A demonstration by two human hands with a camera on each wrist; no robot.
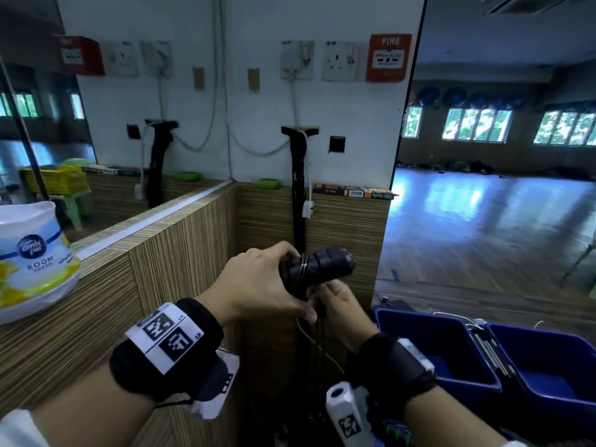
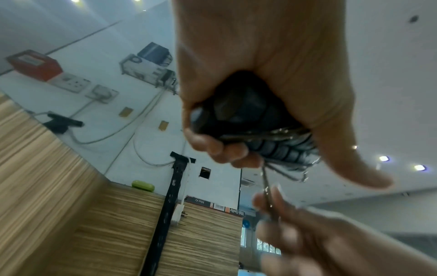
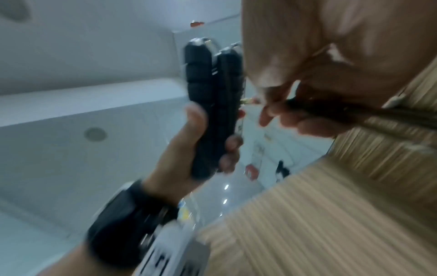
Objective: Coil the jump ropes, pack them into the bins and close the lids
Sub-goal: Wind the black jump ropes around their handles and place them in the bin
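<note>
The jump rope's two black handles (image 1: pixel 317 265) are being gripped side by side in the left hand (image 1: pixel 258 282), fingers curled round them, with several turns of thin cable (image 1: pixel 301 269) lying across them. The hanging cable strands are being pinched by the right hand (image 1: pixel 335 304) just below the handles. Two blue bins (image 1: pixel 419 330), touching side by side, are standing open to the right, well below the hands. One air freshener tub (image 1: pixel 35 262) is resting on the wood-grain bench (image 1: pixel 96 301) to the left.
</note>
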